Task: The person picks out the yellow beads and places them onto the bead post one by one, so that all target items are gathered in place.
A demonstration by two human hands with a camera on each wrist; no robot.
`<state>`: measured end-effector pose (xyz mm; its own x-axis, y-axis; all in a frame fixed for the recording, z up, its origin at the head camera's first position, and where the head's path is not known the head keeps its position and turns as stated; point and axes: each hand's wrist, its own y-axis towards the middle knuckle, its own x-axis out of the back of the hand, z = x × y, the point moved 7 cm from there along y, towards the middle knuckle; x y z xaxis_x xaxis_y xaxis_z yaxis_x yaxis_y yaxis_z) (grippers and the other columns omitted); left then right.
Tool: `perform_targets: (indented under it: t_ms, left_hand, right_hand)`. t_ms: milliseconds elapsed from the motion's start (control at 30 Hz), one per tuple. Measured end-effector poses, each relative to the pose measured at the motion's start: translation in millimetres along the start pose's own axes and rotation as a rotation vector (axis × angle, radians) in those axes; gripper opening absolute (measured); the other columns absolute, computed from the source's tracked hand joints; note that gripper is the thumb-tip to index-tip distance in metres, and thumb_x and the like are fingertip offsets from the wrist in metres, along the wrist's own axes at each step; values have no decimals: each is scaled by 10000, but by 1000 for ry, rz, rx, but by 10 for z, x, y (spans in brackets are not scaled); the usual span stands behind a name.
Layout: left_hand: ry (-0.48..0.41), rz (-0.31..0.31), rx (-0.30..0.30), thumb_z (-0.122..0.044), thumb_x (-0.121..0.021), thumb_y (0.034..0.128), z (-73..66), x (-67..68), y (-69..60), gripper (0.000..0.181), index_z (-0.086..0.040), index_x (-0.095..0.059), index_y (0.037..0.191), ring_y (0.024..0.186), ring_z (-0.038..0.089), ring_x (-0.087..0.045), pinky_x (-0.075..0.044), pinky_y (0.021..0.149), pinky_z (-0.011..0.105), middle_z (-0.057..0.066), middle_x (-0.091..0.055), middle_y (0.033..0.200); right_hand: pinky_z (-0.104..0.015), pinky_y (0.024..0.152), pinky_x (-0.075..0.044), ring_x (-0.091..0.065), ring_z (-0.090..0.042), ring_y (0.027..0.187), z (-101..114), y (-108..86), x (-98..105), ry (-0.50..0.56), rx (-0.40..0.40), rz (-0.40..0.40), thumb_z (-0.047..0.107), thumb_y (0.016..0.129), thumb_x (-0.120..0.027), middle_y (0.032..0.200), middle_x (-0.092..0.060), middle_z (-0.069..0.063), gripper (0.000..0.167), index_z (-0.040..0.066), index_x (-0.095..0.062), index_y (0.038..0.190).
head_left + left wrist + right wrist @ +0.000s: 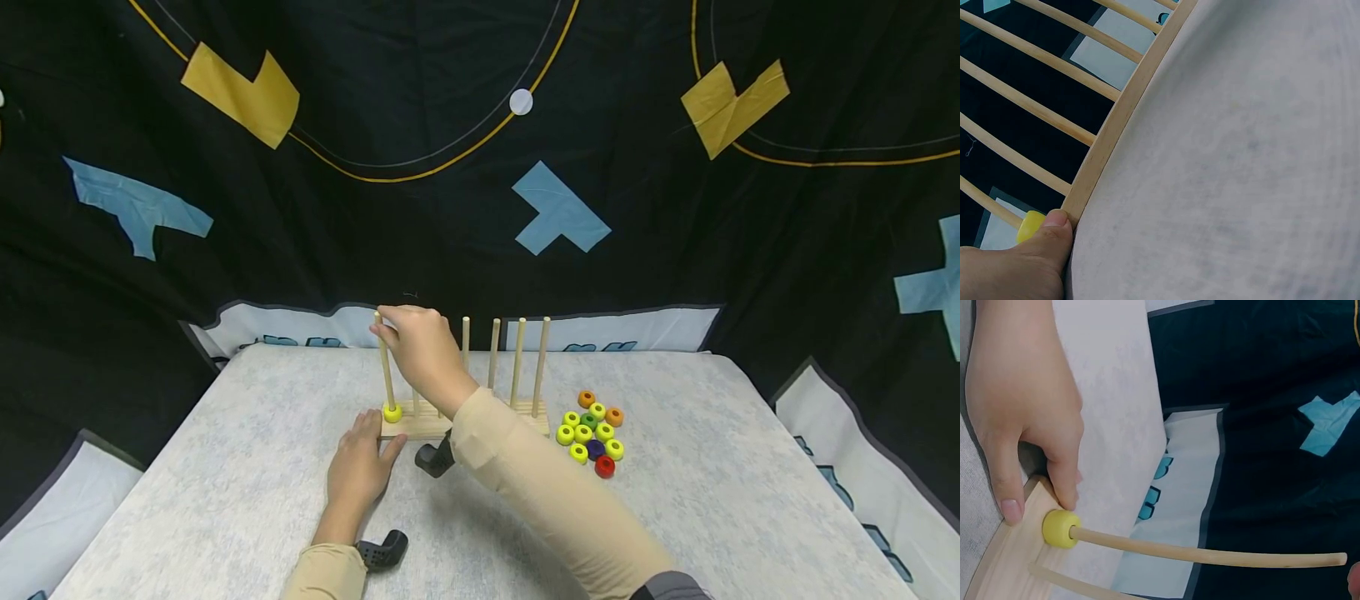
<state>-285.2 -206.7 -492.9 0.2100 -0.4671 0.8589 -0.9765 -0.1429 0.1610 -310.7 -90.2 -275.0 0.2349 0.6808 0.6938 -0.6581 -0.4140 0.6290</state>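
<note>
A wooden peg rack with a flat base [420, 427] and several upright pegs stands on the table. One yellow bead [392, 413] sits at the bottom of its leftmost peg [1210, 555]. My left hand [358, 467] grips the left end of the base, thumb on the front side and fingers behind, as the right wrist view shows. At the tip of that leftmost peg is my right hand [426, 354], thumb and forefinger slightly apart. No bead shows between them; only a fingertip [1354, 580] appears in the right wrist view, and the other fingers are hidden.
Right of the rack lies a loose group of beads: several yellow beads [582, 433], orange beads [614, 416], a green bead [588, 421], a purple bead [595, 449] and a red bead [604, 467]. A dark curtain [420, 242] hangs behind the pale table [720, 500].
</note>
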Motion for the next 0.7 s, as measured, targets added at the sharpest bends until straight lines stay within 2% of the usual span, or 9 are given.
perform_targets:
  t_ms: [200,267,367,433,533,600,667,700]
  left_hand:
    - [6,-2,-5,-422,-571,995,3,-10,2,712,37,-366,1500,1486,390,-295,-241,1233,532,252,-374,1550]
    - [8,-6,-4,-422,-573,994,4,-11,1,712,36,-368,1500,1485,391,-298,-243,1232,533,252,-376,1548]
    - [7,-15,-3,-418,-584,990,6,-11,0,714,39,-374,1496,1479,396,-306,-251,1227,539,256,-379,1545]
    - [6,-21,0,-415,-591,987,4,-10,-2,711,38,-380,1493,1475,398,-314,-260,1221,546,256,-382,1543]
    - [1,-28,7,-417,-598,983,3,-6,-7,712,32,-385,1493,1474,397,-319,-278,1210,556,248,-388,1544]
    - [-2,-29,12,-418,-596,984,4,-4,-9,711,29,-384,1495,1476,394,-318,-280,1208,556,241,-388,1547]
    - [-3,-23,15,-419,-589,986,5,-4,-9,714,31,-376,1498,1480,392,-310,-270,1215,549,238,-383,1551]
    - [-2,-19,15,-421,-582,990,7,-7,-7,716,34,-370,1500,1483,390,-303,-259,1222,542,238,-378,1553]
  right_hand:
    - [-167,888,-571,-729,-156,1036,-15,-102,136,72,34,-54,205,930,-705,1175,-741,-64,307,65,-714,1203]
    - [-208,923,-572,-715,-164,1081,-45,-146,170,88,28,-52,214,932,-705,1194,-734,-67,317,67,-710,1212]
    - [-348,1032,-539,-691,-176,1141,-99,-225,233,98,13,-46,234,932,-704,1216,-725,-64,325,82,-709,1220]
    - [-378,1031,-543,-713,-174,1085,-136,-282,282,104,14,-47,241,928,-708,1211,-727,-62,331,84,-709,1220]
    - [-310,957,-579,-740,-161,980,-202,-376,359,114,17,-49,240,924,-712,1216,-725,-68,343,86,-705,1230]
    - [-199,796,-599,-744,-128,807,-262,-442,401,131,10,-43,235,924,-713,1217,-724,-72,346,89,-700,1238]
    - [-133,688,-574,-729,-111,702,-328,-513,438,148,-7,-31,231,925,-712,1227,-718,-75,348,95,-697,1245]
    - [-120,678,-562,-716,-101,690,-362,-548,458,144,-13,-29,234,925,-712,1219,-722,-70,345,96,-699,1240]
